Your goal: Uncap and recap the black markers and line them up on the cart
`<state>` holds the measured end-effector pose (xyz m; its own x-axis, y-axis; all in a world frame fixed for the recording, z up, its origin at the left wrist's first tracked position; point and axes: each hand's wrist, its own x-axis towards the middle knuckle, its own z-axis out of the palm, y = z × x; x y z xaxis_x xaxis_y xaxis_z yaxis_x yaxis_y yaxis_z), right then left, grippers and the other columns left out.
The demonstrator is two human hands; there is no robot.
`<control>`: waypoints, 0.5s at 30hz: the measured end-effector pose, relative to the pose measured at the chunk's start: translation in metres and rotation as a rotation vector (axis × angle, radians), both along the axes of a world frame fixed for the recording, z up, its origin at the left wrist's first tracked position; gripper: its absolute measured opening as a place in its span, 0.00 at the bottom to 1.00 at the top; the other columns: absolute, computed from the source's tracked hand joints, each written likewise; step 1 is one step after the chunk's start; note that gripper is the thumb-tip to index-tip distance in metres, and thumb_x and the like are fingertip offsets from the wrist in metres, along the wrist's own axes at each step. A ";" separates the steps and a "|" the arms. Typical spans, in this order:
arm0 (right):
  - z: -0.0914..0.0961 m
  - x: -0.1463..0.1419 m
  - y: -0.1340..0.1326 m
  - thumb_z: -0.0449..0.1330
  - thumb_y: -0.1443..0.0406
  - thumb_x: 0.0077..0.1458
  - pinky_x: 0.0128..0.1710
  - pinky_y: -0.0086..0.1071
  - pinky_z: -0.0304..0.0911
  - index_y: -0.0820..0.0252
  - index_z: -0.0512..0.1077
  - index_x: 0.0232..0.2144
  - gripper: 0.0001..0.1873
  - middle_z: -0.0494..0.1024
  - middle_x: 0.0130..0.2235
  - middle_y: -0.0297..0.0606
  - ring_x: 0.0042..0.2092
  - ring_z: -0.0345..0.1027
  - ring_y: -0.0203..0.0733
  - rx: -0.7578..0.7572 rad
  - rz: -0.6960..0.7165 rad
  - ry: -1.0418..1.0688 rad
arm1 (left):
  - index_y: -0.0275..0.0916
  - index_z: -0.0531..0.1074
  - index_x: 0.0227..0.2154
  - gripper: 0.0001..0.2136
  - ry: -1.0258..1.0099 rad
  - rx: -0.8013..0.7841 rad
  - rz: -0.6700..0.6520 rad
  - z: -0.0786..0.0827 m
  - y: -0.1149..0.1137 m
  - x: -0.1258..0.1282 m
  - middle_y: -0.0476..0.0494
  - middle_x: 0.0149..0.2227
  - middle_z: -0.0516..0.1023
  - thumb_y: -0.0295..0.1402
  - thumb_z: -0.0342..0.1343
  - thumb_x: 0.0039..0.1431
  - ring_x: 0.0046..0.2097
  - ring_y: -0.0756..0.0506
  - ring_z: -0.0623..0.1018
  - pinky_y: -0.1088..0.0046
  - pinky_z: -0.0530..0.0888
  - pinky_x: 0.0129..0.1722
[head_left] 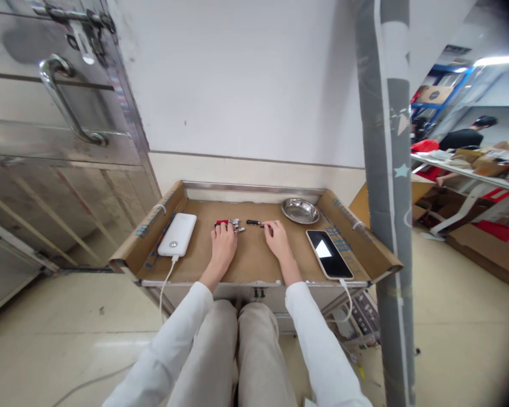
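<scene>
My left hand [224, 244] rests palm down on the cardboard-lined top, its fingers a little apart over a cluster of small red and black pieces with silvery ends [236, 223]. These pieces are too small to name and partly hidden beneath the fingertips. To the right, my right hand [275, 238] is closed in a pinch at the near end of a slim black stick-like piece with a silvery band [253, 222]. That piece points left, towards the cluster, and lies low over the cardboard.
A white power bank [177, 234] with a cable lies left on the cardboard tray [250, 265]. At right are a round metal dish [300, 211] and a phone [330, 255] with a cable. A grey wrapped post [390, 226] stands beside the tray. Another person [464, 138] is far right.
</scene>
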<state>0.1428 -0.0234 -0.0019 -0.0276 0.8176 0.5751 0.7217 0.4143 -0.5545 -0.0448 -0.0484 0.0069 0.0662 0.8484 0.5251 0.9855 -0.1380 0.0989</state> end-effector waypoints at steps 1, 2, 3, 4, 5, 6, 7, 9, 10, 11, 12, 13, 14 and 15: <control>0.001 -0.001 -0.002 0.49 0.67 0.58 0.47 0.35 0.60 0.57 0.72 0.42 0.14 0.71 0.40 0.40 0.44 0.65 0.41 0.006 0.036 -0.015 | 0.37 0.67 0.40 0.09 0.012 -0.007 -0.032 -0.001 0.001 0.002 0.35 0.41 0.71 0.33 0.45 0.62 0.44 0.39 0.70 0.61 0.67 0.43; 0.001 -0.003 -0.004 0.51 0.68 0.56 0.49 0.35 0.60 0.56 0.71 0.44 0.15 0.71 0.41 0.39 0.45 0.64 0.41 0.009 0.078 -0.040 | 0.37 0.66 0.40 0.09 0.024 -0.013 -0.071 -0.001 0.002 0.004 0.35 0.41 0.71 0.34 0.45 0.63 0.44 0.39 0.70 0.61 0.67 0.43; 0.001 -0.004 -0.006 0.52 0.69 0.55 0.50 0.35 0.59 0.54 0.71 0.45 0.16 0.71 0.43 0.39 0.46 0.64 0.41 0.008 0.118 -0.071 | 0.37 0.66 0.40 0.09 0.032 -0.018 -0.113 -0.002 0.004 0.006 0.35 0.42 0.71 0.34 0.44 0.63 0.45 0.39 0.70 0.61 0.67 0.44; 0.001 -0.005 -0.007 0.53 0.69 0.54 0.51 0.36 0.58 0.53 0.70 0.46 0.17 0.71 0.43 0.38 0.47 0.63 0.41 0.004 0.151 -0.101 | 0.37 0.66 0.40 0.10 0.037 -0.025 -0.156 -0.002 0.006 0.009 0.35 0.43 0.71 0.35 0.44 0.64 0.45 0.39 0.70 0.61 0.67 0.45; 0.001 -0.006 -0.008 0.54 0.69 0.53 0.51 0.36 0.58 0.53 0.71 0.45 0.17 0.71 0.44 0.38 0.47 0.63 0.41 -0.002 0.173 -0.123 | 0.37 0.66 0.40 0.10 0.035 -0.035 -0.199 -0.002 0.008 0.011 0.35 0.43 0.71 0.34 0.43 0.64 0.45 0.39 0.71 0.62 0.67 0.45; 0.000 -0.007 -0.008 0.54 0.69 0.54 0.50 0.36 0.59 0.53 0.71 0.44 0.16 0.72 0.43 0.38 0.46 0.63 0.42 -0.009 0.180 -0.134 | 0.36 0.66 0.40 0.10 0.024 -0.048 -0.242 -0.001 0.011 0.014 0.36 0.42 0.72 0.34 0.42 0.64 0.45 0.40 0.71 0.62 0.67 0.45; -0.001 -0.007 -0.007 0.54 0.69 0.54 0.49 0.37 0.59 0.54 0.72 0.42 0.14 0.72 0.42 0.39 0.45 0.63 0.42 -0.017 0.178 -0.135 | 0.36 0.66 0.40 0.09 0.007 -0.067 -0.288 -0.001 0.013 0.015 0.37 0.41 0.72 0.33 0.42 0.65 0.45 0.41 0.72 0.64 0.67 0.45; -0.004 -0.007 -0.004 0.55 0.68 0.54 0.47 0.38 0.60 0.56 0.73 0.40 0.11 0.73 0.40 0.39 0.44 0.64 0.42 -0.032 0.162 -0.125 | 0.37 0.66 0.40 0.08 -0.048 -0.105 -0.386 0.001 0.019 0.018 0.40 0.39 0.73 0.32 0.43 0.65 0.44 0.44 0.72 0.67 0.68 0.45; -0.005 -0.006 -0.002 0.55 0.67 0.54 0.47 0.38 0.60 0.56 0.73 0.39 0.10 0.74 0.39 0.39 0.43 0.65 0.43 -0.036 0.156 -0.123 | 0.38 0.65 0.40 0.07 -0.092 -0.124 -0.431 0.001 0.021 0.019 0.41 0.39 0.73 0.32 0.43 0.64 0.44 0.45 0.73 0.68 0.68 0.45; -0.006 -0.005 0.000 0.56 0.67 0.54 0.46 0.38 0.60 0.57 0.73 0.38 0.09 0.74 0.39 0.40 0.43 0.65 0.43 -0.039 0.149 -0.122 | 0.39 0.65 0.40 0.07 -0.148 -0.139 -0.471 0.002 0.024 0.020 0.42 0.40 0.73 0.32 0.44 0.64 0.44 0.46 0.73 0.69 0.69 0.45; -0.007 -0.004 0.001 0.56 0.67 0.53 0.46 0.38 0.61 0.57 0.73 0.38 0.09 0.74 0.39 0.40 0.43 0.65 0.43 -0.038 0.142 -0.118 | 0.39 0.65 0.40 0.06 -0.217 -0.149 -0.506 0.002 0.027 0.021 0.43 0.41 0.73 0.33 0.45 0.64 0.44 0.46 0.73 0.69 0.69 0.45; -0.008 -0.003 0.002 0.57 0.67 0.53 0.45 0.38 0.61 0.57 0.73 0.37 0.09 0.74 0.39 0.40 0.43 0.65 0.43 -0.035 0.134 -0.110 | 0.39 0.64 0.40 0.06 -0.294 -0.148 -0.534 0.002 0.030 0.022 0.43 0.41 0.73 0.33 0.46 0.63 0.44 0.47 0.73 0.69 0.70 0.45; -0.008 -0.003 0.003 0.57 0.67 0.53 0.45 0.38 0.61 0.57 0.73 0.37 0.08 0.74 0.39 0.40 0.42 0.65 0.43 -0.031 0.126 -0.099 | 0.39 0.64 0.40 0.06 -0.371 -0.135 -0.559 0.003 0.033 0.023 0.43 0.41 0.72 0.34 0.48 0.63 0.44 0.47 0.73 0.69 0.70 0.45; -0.008 -0.002 0.003 0.57 0.68 0.52 0.44 0.38 0.62 0.57 0.73 0.37 0.08 0.74 0.39 0.40 0.42 0.65 0.43 -0.028 0.119 -0.085 | 0.39 0.64 0.40 0.06 -0.442 -0.109 -0.580 0.003 0.036 0.024 0.43 0.41 0.72 0.33 0.49 0.62 0.44 0.47 0.74 0.69 0.70 0.46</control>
<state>0.1409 -0.0206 -0.0099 -0.1728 0.8212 0.5438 0.7132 0.4851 -0.5060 -0.0209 -0.0125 0.0103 0.3216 0.7903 0.5214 0.6226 -0.5914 0.5124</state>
